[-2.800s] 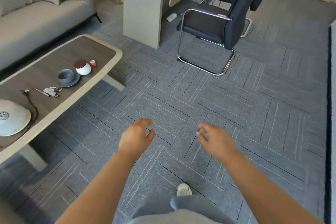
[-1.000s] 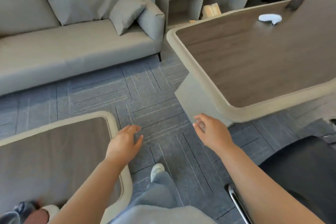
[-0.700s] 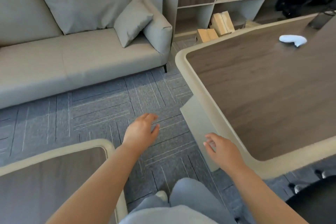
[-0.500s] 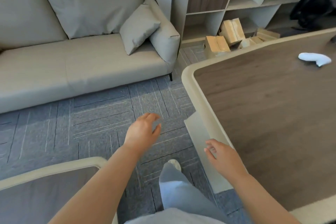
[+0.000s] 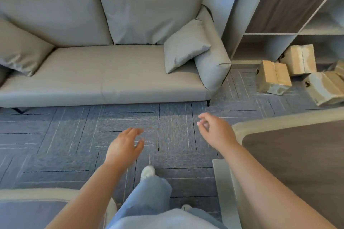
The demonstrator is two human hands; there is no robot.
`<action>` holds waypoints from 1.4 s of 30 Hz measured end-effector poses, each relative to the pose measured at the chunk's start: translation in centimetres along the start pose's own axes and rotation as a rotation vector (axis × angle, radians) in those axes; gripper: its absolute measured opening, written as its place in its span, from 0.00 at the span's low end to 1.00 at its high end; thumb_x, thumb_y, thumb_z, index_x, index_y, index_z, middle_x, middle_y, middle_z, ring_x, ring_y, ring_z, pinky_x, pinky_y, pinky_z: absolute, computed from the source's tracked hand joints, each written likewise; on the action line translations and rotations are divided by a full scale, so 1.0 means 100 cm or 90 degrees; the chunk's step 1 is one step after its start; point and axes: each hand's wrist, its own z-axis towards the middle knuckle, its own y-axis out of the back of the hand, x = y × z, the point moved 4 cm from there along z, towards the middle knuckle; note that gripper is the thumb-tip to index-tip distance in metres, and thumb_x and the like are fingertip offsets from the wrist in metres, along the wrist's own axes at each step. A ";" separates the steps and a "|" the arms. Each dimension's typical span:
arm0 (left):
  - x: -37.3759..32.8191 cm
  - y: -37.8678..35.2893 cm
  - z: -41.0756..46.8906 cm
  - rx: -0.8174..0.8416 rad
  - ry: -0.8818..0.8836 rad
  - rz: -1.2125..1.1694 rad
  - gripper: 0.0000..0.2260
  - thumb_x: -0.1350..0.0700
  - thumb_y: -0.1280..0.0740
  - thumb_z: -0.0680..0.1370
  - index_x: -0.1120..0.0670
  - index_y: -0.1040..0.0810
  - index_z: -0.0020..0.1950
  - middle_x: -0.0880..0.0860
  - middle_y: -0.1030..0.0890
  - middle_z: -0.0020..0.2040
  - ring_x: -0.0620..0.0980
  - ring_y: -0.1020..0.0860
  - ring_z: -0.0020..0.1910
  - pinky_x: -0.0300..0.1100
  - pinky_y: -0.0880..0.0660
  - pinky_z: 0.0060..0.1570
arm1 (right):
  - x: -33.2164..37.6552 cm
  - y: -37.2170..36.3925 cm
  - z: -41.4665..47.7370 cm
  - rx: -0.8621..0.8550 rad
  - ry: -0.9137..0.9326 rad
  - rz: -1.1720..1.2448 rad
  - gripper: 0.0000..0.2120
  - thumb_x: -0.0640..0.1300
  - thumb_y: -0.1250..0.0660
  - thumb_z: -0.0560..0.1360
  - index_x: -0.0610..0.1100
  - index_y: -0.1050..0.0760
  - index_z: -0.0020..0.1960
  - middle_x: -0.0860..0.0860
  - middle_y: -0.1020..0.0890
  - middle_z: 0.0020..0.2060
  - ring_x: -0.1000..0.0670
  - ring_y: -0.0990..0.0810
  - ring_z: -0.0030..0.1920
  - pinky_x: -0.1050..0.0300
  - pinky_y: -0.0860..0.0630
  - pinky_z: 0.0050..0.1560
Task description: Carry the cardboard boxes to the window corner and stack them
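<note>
Three taped cardboard boxes lie on the carpet at the right, beside the shelf unit: one tilted box (image 5: 273,77) nearest the sofa, one (image 5: 299,59) standing against the shelf, and one (image 5: 325,87) at the frame's right edge. My left hand (image 5: 123,148) hangs over the carpet in the middle, fingers apart and empty. My right hand (image 5: 214,131) is raised a little further right, fingers loosely curled, holding nothing. Both hands are well short of the boxes.
A grey sofa (image 5: 111,72) with cushions fills the back wall. A wood-topped desk (image 5: 297,154) stands at my right, a low table corner (image 5: 37,195) at lower left. A shelf unit (image 5: 279,15) rises at the upper right. Carpeted floor runs between sofa and desk towards the boxes.
The view has swung and moved forward past the desk corner; the sofa is closer and the boxes have come into clearer view at the right. Both hands stay empty.
</note>
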 end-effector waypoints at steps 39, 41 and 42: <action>-0.392 -0.103 0.541 0.287 -0.564 0.103 0.13 0.54 0.37 0.77 0.53 0.25 0.62 0.49 0.23 0.58 0.48 0.24 0.57 0.39 0.31 0.52 | -0.274 0.178 0.281 -0.255 -0.565 0.111 0.15 0.49 0.41 0.79 0.46 0.28 0.63 0.53 0.19 0.53 0.50 0.20 0.53 0.54 0.24 0.48; -0.418 -0.116 0.557 0.294 -0.567 0.102 0.14 0.54 0.37 0.77 0.53 0.25 0.62 0.49 0.23 0.58 0.48 0.24 0.58 0.40 0.30 0.54 | -0.297 0.194 0.290 -0.264 -0.575 0.122 0.14 0.49 0.41 0.79 0.46 0.28 0.63 0.52 0.19 0.53 0.50 0.20 0.53 0.53 0.23 0.49; -0.432 -0.124 0.566 0.298 -0.568 0.101 0.14 0.54 0.37 0.77 0.52 0.25 0.62 0.49 0.23 0.58 0.48 0.24 0.58 0.41 0.29 0.54 | -0.310 0.201 0.295 -0.267 -0.580 0.124 0.14 0.49 0.41 0.79 0.46 0.28 0.63 0.52 0.19 0.53 0.50 0.20 0.53 0.52 0.23 0.50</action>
